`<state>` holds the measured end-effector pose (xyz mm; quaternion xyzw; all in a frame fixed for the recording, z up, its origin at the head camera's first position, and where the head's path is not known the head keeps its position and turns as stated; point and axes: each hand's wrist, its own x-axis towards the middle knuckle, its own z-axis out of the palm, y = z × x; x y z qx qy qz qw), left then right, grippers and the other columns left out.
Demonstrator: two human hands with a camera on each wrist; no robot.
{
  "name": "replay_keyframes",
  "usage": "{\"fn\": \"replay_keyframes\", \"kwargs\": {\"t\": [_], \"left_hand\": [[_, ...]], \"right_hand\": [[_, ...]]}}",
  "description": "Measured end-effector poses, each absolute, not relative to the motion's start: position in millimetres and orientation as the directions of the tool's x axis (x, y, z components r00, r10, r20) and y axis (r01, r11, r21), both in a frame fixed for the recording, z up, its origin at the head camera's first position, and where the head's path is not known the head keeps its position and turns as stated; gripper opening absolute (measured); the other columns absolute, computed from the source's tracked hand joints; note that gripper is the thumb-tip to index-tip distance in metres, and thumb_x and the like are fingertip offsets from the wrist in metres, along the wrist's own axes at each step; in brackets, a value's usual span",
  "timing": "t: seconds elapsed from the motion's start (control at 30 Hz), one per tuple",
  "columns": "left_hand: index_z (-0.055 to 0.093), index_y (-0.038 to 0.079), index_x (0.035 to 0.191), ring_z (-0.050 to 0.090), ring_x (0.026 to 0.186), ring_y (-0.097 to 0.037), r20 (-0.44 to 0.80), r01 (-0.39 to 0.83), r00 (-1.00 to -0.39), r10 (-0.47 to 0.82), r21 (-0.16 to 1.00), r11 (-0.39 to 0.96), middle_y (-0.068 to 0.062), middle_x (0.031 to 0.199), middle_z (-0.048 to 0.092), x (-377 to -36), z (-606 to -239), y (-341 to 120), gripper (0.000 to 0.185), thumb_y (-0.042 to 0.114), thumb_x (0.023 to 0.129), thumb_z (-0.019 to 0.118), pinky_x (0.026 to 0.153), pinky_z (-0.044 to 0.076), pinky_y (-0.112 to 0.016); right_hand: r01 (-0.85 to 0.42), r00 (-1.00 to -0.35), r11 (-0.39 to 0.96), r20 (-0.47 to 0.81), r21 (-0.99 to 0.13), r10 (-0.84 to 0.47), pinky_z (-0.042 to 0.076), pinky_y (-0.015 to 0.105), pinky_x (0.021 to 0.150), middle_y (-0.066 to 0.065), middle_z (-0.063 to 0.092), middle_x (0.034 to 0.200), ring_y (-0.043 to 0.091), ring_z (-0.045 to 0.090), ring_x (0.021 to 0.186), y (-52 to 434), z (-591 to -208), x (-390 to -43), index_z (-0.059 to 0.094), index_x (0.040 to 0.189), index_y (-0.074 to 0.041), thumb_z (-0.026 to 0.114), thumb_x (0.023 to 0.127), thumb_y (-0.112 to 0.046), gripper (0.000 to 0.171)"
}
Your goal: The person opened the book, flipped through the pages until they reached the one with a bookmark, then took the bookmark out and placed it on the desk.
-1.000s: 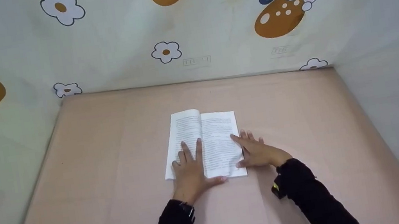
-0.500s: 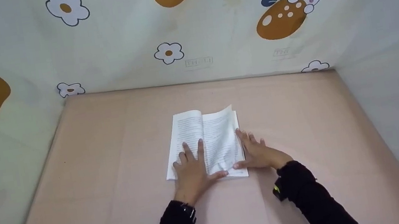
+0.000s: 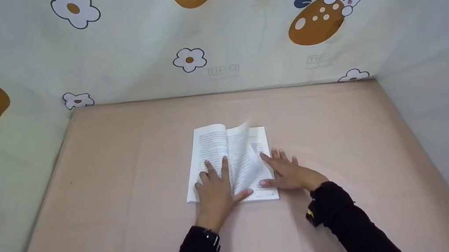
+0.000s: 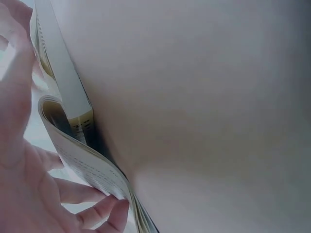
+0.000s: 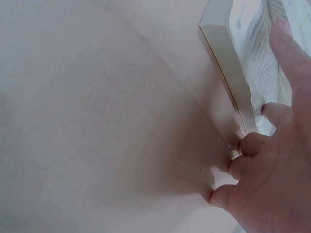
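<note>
An open white book (image 3: 212,145) with printed text lies flat in the middle of the pink table (image 3: 122,159). My left hand (image 3: 214,185) presses on the left page with straight fingers, its thumb at the book's near edge. My right hand (image 3: 286,170) rests at the book's right edge, index finger reaching onto the right page. One page (image 3: 244,156) stands lifted and curved between the hands. The left wrist view shows the book's spine edge (image 4: 73,97) and curling pages beside my left hand (image 4: 24,184). In the right wrist view, my right hand (image 5: 272,184) sits against the book's page block (image 5: 228,63).
Cloth walls (image 3: 237,30) printed with flowers, rabbits and brown mushroom shapes enclose the table at the back and on both sides. Bare pink tabletop (image 3: 340,126) surrounds the book. I see black sleeves on both arms and a small device on the right wrist (image 3: 310,215).
A right-hand page has risen off the book and swung left towards the spine. My right index finger moved slightly onto the page beneath. My left hand stayed in place.
</note>
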<state>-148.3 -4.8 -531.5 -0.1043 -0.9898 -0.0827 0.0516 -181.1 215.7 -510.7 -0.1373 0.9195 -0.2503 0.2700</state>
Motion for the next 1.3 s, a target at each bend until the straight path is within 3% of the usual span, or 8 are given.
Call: {"fn": "replay_keyframes", "kwargs": {"t": [0.2,0.4,0.53,0.63,0.7,0.83,0.93,1.3], "left_hand": [[0.040,0.006,0.141,0.054,0.095,-0.044,0.211,0.213,-0.963,0.170,0.201,0.956,-0.036,0.128,0.047,-151.7,-533.7,-1.8,0.074,0.049,0.084,0.061,0.069,0.049,-0.046],[0.014,-0.004,0.146,0.063,0.077,-0.037,0.320,0.180,-0.947,0.037,0.432,0.884,-0.031,0.118,0.057,-157.5,-534.5,-6.2,0.091,0.026,0.080,0.068,0.061,0.052,-0.042],[-0.008,0.007,0.149,0.063,0.067,-0.027,0.282,0.125,-0.958,-0.049,0.565,0.816,-0.030,0.141,0.036,-160.8,-532.5,-10.0,0.105,0.019,0.079,0.069,0.053,0.051,-0.033],[-0.003,0.013,0.150,0.056,0.059,-0.019,0.264,0.098,-0.962,-0.067,0.563,0.821,-0.026,0.153,0.005,-160.7,-531.3,-10.5,0.101,0.015,0.079,0.068,0.047,0.046,-0.026],[0.008,0.014,0.151,0.054,0.058,-0.017,0.267,0.102,-0.962,-0.056,0.542,0.834,-0.025,0.154,-0.005,-160.2,-530.5,-9.5,0.092,0.013,0.080,0.066,0.045,0.045,-0.024],[0.027,0.010,0.146,0.059,0.068,-0.023,0.239,0.107,-0.971,-0.030,0.540,0.835,-0.023,0.153,-0.012,-158.5,-529.7,-7.4,0.078,0.017,0.080,0.068,0.050,0.049,-0.027],[0.028,0.004,0.144,0.062,0.075,-0.028,0.231,0.108,-0.973,-0.030,0.560,0.822,-0.023,0.153,-0.014,-157.5,-530.6,-7.8,0.084,0.020,0.075,0.074,0.053,0.052,-0.030],[-0.010,0.019,0.150,0.057,0.063,-0.020,0.240,0.136,-0.971,-0.023,0.624,0.770,-0.022,0.153,-0.016,-156.6,-528.4,-10.1,0.110,0.007,0.072,0.067,0.044,0.042,-0.019]], "right_hand": [[-0.108,-0.813,0.836,-0.437,-0.539,-0.386,-0.008,0.064,0.107,0.026,-0.010,0.152,0.043,-0.014,0.139,217.8,-510.9,-181.3,0.008,0.151,-0.016,0.063,0.080,-0.057,0.099],[-0.089,-0.805,0.812,-0.438,-0.577,-0.400,-0.010,0.062,0.108,0.022,-0.014,0.152,0.040,-0.016,0.139,219.3,-509.0,-180.1,0.008,0.151,-0.016,0.069,0.076,-0.052,0.104],[-0.091,-0.804,0.809,-0.436,-0.581,-0.404,-0.010,0.062,0.108,0.022,-0.014,0.152,0.040,-0.016,0.139,219.3,-508.5,-179.9,0.008,0.151,-0.015,0.070,0.075,-0.051,0.104],[-0.092,-0.798,0.806,-0.441,-0.584,-0.411,-0.011,0.061,0.108,0.022,-0.016,0.152,0.039,-0.017,0.139,218.5,-508.5,-180.3,0.007,0.151,-0.016,0.070,0.075,-0.051,0.105],[-0.093,-0.801,0.808,-0.437,-0.582,-0.408,-0.011,0.061,0.109,0.022,-0.015,0.152,0.039,-0.017,0.140,218.4,-508.4,-180.6,0.007,0.151,-0.016,0.070,0.075,-0.050,0.104],[-0.090,-0.806,0.812,-0.437,-0.576,-0.399,-0.011,0.060,0.109,0.022,-0.014,0.152,0.039,-0.017,0.140,218.8,-507.6,-180.4,0.008,0.151,-0.016,0.071,0.075,-0.049,0.103],[-0.083,-0.798,0.805,-0.445,-0.587,-0.407,-0.012,0.060,0.109,0.021,-0.015,0.152,0.038,-0.018,0.139,218.1,-507.0,-180.0,0.008,0.151,-0.016,0.070,0.076,-0.049,0.103],[-0.067,-0.798,0.805,-0.453,-0.590,-0.398,-0.011,0.059,0.109,0.019,-0.015,0.152,0.036,-0.017,0.140,217.7,-505.7,-179.6,0.008,0.151,-0.017,0.071,0.076,-0.047,0.102]]}}
